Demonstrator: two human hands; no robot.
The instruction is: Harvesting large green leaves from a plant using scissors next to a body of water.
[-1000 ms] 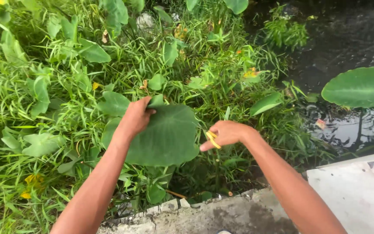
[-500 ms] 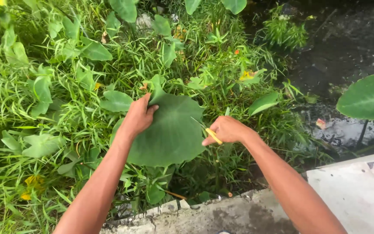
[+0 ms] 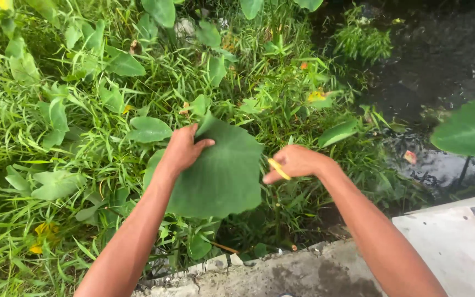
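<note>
The left hand (image 3: 181, 151) grips the upper left edge of a big green leaf (image 3: 218, 173), which hangs out over the grass (image 3: 45, 143) just beyond the concrete ledge (image 3: 281, 275). The right hand (image 3: 292, 162) is closed around a small yellow tool (image 3: 279, 169), held just beside the leaf's right edge. Dark water (image 3: 441, 55) lies to the right, with another broad leaf (image 3: 471, 129) above it.
</note>
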